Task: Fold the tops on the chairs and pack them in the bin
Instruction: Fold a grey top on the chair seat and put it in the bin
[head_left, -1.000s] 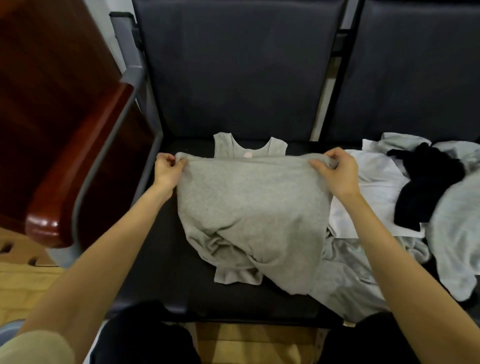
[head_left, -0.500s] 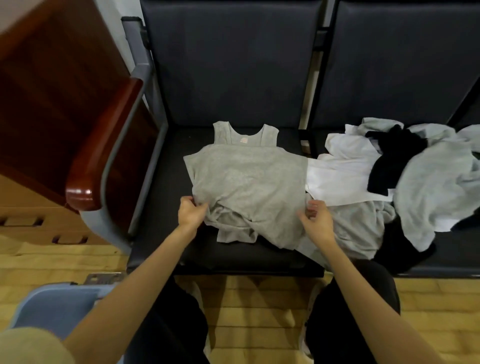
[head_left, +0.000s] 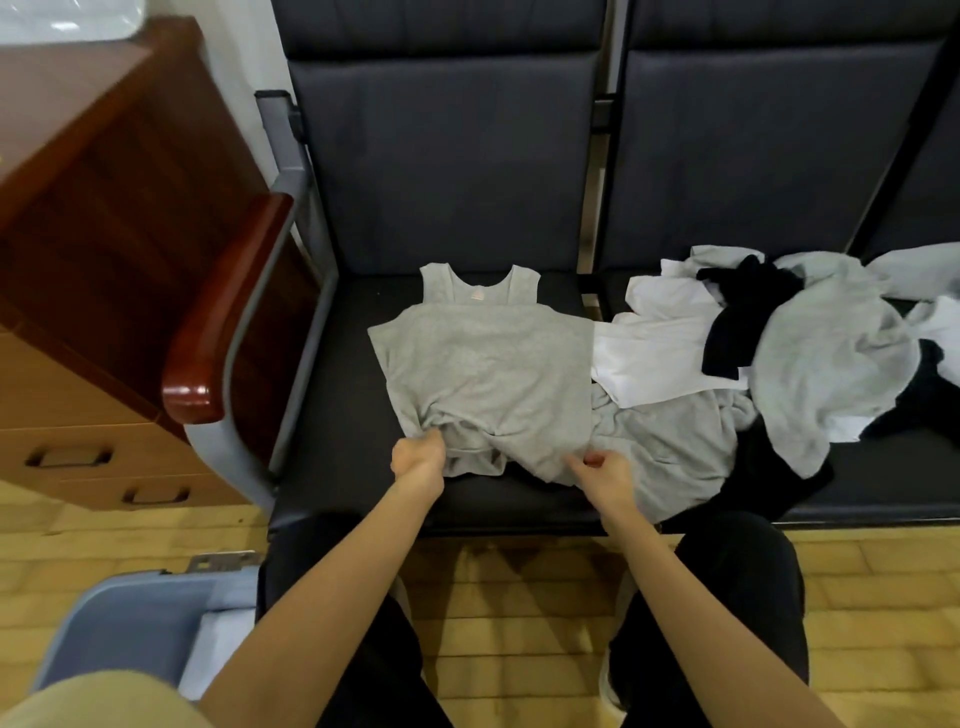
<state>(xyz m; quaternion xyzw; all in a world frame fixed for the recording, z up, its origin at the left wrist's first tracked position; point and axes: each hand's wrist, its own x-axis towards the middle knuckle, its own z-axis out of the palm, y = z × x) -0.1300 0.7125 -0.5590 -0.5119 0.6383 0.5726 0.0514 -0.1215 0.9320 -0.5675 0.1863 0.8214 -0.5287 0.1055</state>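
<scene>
We read this as a waiting or reception area, office-type. Linked dark padded chairs (head_left: 441, 171) on a shared metal frame, wooden armrest (head_left: 223, 312) at the row end, wooden drawer cabinet (head_left: 78, 260) beside it, wood-pattern floor (head_left: 519, 623).

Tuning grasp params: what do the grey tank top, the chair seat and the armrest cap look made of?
Grey tank top: soft heathered knit, likely cotton jersey; matte, and it bunches into wrinkles near the hem.
Chair seat: dark smooth upholstery, probably faux leather; faint sheen, stitched panels on the backrest.
Armrest cap: reddish-brown wood or wood-look, glossy lacquer; bright highlight on its rounded end.
</scene>
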